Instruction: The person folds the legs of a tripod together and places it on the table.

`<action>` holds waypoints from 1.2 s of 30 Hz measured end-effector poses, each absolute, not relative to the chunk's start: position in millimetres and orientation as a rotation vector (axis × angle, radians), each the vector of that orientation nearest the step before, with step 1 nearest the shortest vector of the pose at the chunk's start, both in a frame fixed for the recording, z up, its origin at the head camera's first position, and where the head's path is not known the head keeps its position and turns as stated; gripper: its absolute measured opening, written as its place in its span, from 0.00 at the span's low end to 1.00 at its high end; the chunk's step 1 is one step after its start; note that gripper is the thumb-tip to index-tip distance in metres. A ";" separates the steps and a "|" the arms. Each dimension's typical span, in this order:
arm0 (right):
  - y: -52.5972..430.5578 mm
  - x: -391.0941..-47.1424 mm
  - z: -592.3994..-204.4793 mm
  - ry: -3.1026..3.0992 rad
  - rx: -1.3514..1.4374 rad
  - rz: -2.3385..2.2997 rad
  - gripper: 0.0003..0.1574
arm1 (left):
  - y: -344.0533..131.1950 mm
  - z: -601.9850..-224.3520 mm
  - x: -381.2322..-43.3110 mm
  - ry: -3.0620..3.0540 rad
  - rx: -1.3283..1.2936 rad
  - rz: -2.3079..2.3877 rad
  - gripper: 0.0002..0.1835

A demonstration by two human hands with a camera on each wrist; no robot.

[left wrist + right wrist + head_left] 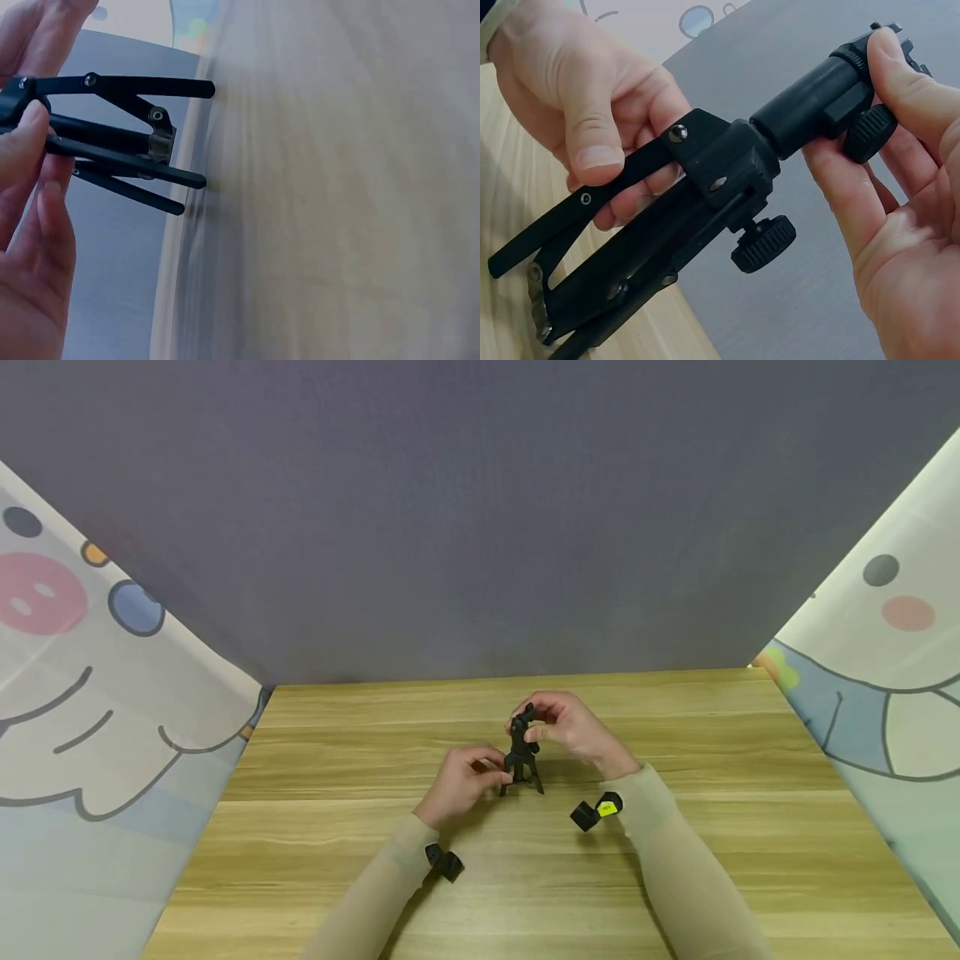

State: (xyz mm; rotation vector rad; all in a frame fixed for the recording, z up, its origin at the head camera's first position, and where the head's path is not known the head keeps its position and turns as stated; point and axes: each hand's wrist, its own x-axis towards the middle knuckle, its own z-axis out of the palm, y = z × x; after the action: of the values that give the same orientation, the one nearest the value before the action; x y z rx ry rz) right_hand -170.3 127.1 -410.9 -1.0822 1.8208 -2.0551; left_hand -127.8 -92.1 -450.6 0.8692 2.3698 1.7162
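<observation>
Tripod (519,745), black, with ribbed knobs (763,244); held roughly upright at the table's (337,860) far part, between its side edges, contact of feet unclear. Left hand (459,783): pinches one leg (547,226) between thumb and fingers. Right hand (572,727): grasps the tripod's upper end.

The head camera sits up high and looks ahead and down, so everything on the table (337,735) looks small. The left wrist camera (445,862) is close to the left hand (457,781), and its view is tipped sideways, with the table on the right. The right wrist camera (585,816) is close too, and looks past a black stand (520,741) to the left hand, with the right hand (576,728) at the right edge. All three views share the black stand; both wrist views show its legs (172,87) up close.
</observation>
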 end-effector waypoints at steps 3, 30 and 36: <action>125.0 -171.0 -412.1 1.800 -1.093 -2.068 0.14 | -92.8 -440.0 -126.1 2.359 0.924 1.699 0.04; 133.0 -166.7 -398.8 1.871 -1.078 -2.007 0.20 | -99.2 -469.2 -135.5 2.380 0.906 1.642 0.09; 144.5 -158.6 -399.0 1.983 -0.934 -2.050 0.31 | -99.9 -466.2 -133.2 2.449 0.965 1.592 0.10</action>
State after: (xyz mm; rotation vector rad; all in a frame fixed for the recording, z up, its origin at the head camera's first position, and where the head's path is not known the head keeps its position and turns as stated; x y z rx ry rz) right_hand -158.6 144.5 -399.0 -0.9336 1.9829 -2.0495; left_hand -133.2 -99.9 -466.2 0.9650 2.4491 1.5923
